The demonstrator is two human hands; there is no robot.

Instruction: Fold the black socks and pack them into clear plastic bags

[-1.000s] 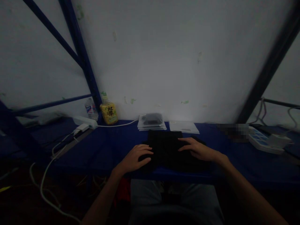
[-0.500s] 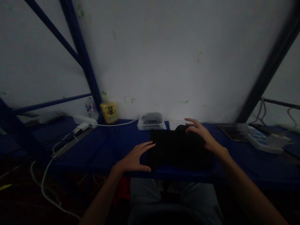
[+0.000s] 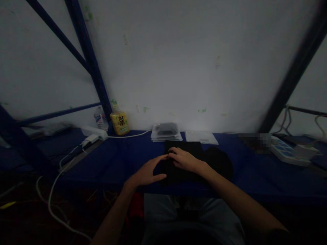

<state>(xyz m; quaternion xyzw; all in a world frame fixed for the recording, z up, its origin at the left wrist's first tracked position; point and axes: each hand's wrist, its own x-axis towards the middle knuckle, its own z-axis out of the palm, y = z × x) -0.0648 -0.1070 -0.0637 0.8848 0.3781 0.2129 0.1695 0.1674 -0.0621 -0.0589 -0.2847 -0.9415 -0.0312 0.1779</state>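
A black piece that looks like folded cloth (image 3: 187,146) lies flat on the blue table (image 3: 107,163), with a rounded black part (image 3: 221,161) at its right end. The dim light hides its details. My left hand (image 3: 148,172) rests at its left edge, thumb and fingers spread apart in a C shape. Reaching across the top, my right hand (image 3: 185,159) lies palm down on the black cloth, fingers slightly bent. Its fingertips are close to or touching those of my left hand. Nothing shows held in either hand.
Behind the cloth lie a stack of clear packets (image 3: 166,132) and a flat white packet (image 3: 201,136). A yellow-labelled bottle (image 3: 120,122) and a clear water bottle (image 3: 101,119) stand back left. White power strips lie left (image 3: 93,131) and right (image 3: 290,151). Blue posts frame the table.
My right hand has moved left from the rounded part to the cloth's left portion, near my left hand. The rounded part now lies flatter. My left hand has barely moved.
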